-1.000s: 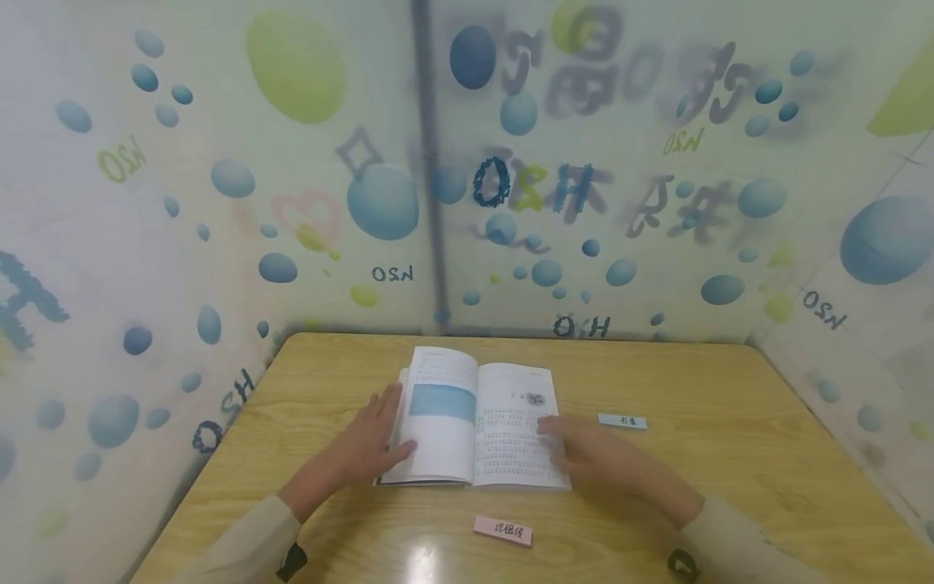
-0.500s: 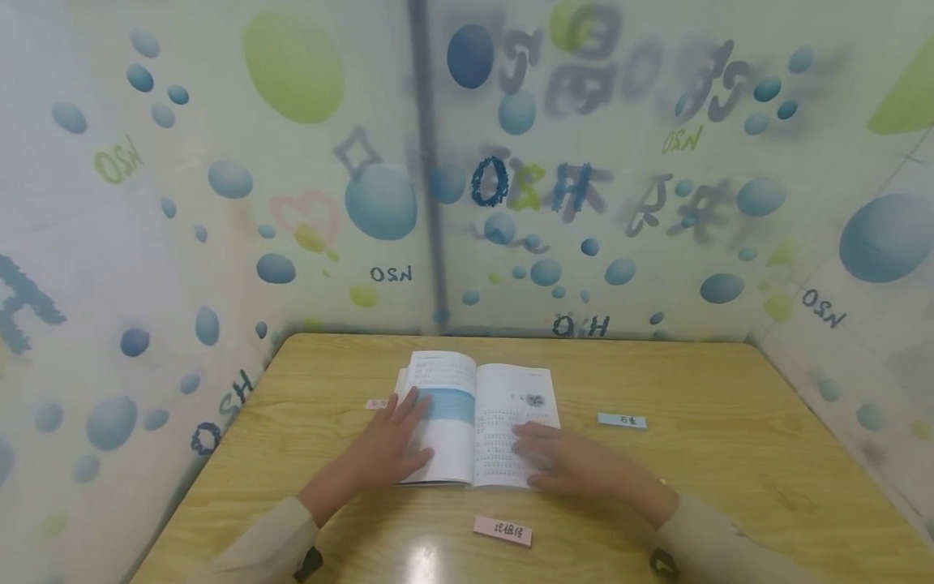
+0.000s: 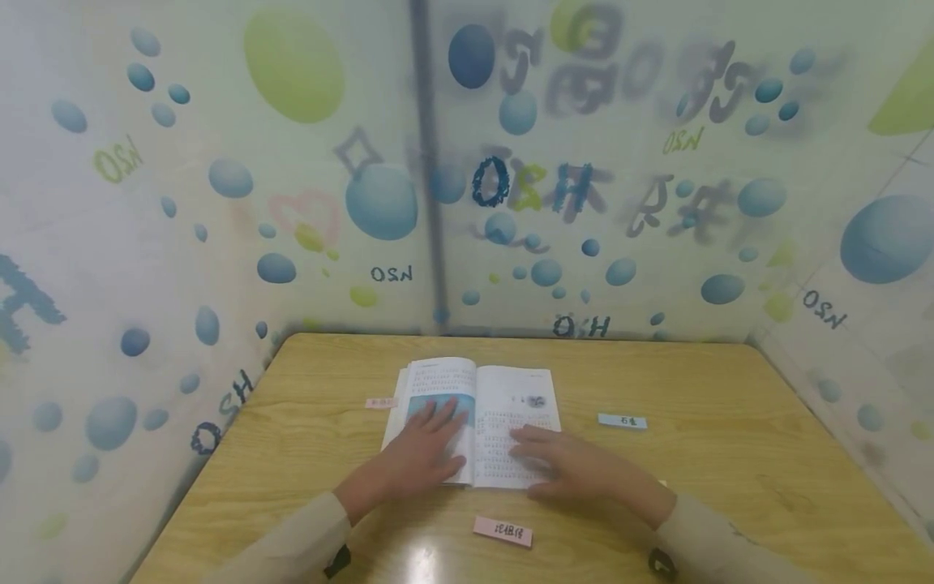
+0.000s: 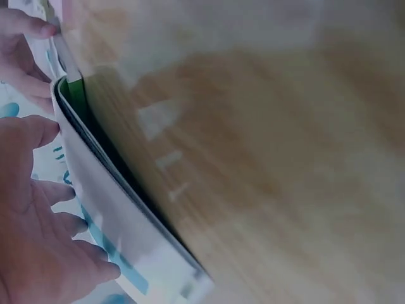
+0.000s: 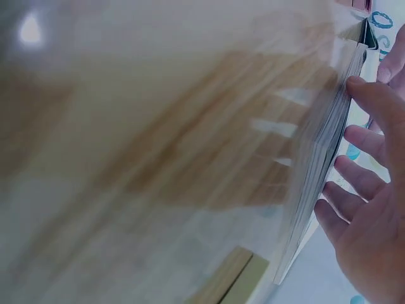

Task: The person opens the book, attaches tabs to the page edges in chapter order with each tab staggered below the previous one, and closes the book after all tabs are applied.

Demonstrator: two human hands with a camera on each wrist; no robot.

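An open book (image 3: 514, 388) lies on the wooden table, its left page carrying a blue printed block and its right page lines of text and a small dark picture. My left hand (image 3: 422, 453) rests on the left page with fingers spread, covering part of the blue block. Over the lower right page, my right hand (image 3: 572, 464) touches with straight fingers. In the left wrist view, the left hand (image 4: 41, 234) lies along the curved page of the book (image 4: 136, 221). The right wrist view has the right hand (image 5: 373, 190) flat against the book's thick page stack (image 5: 316, 145).
In front of the book lies a pink block with handwriting (image 3: 503, 531). A blue labelled block (image 3: 623, 422) is to the right, a pink one (image 3: 379, 403) to the left. A yellowish block (image 5: 237, 278) appears near the right wrist. Printed partitions (image 3: 613, 243) enclose the table (image 3: 693, 381).
My left hand has slid right from the book's left edge onto the page toward the spine, uncovering the pink block at left. My right hand has moved slightly left onto its page.
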